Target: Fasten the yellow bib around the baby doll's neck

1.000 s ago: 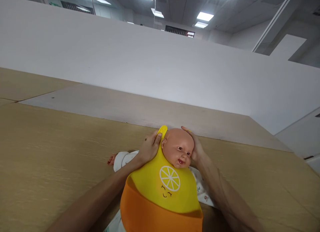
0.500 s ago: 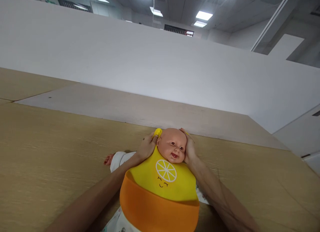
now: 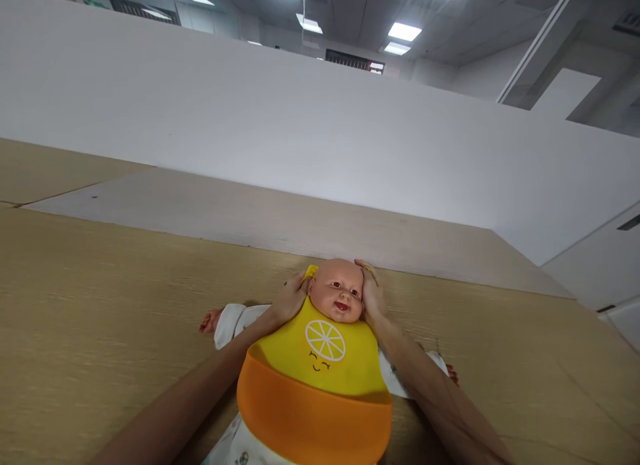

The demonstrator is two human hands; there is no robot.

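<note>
A baby doll (image 3: 337, 293) in white printed clothes lies on its back on the wooden table (image 3: 100, 318). A yellow silicone bib (image 3: 325, 348) with a lemon face and an orange catch pocket covers its chest. My left hand (image 3: 287, 301) grips the bib's yellow neck strap (image 3: 310, 273) beside the doll's head. My right hand (image 3: 371, 293) is pressed against the other side of the head, fingers curled behind it; what they hold there is hidden.
A white partition wall (image 3: 300, 131) stands along the far edge of the table. A paler board (image 3: 250, 215) lies flat between the wall and the doll. Ceiling lights show above.
Doll and both hands have shifted slightly left and farther away in view. The visible piece of yellow strap by my left hand has become shorter, and the doll's right-side hand has come into sight.
</note>
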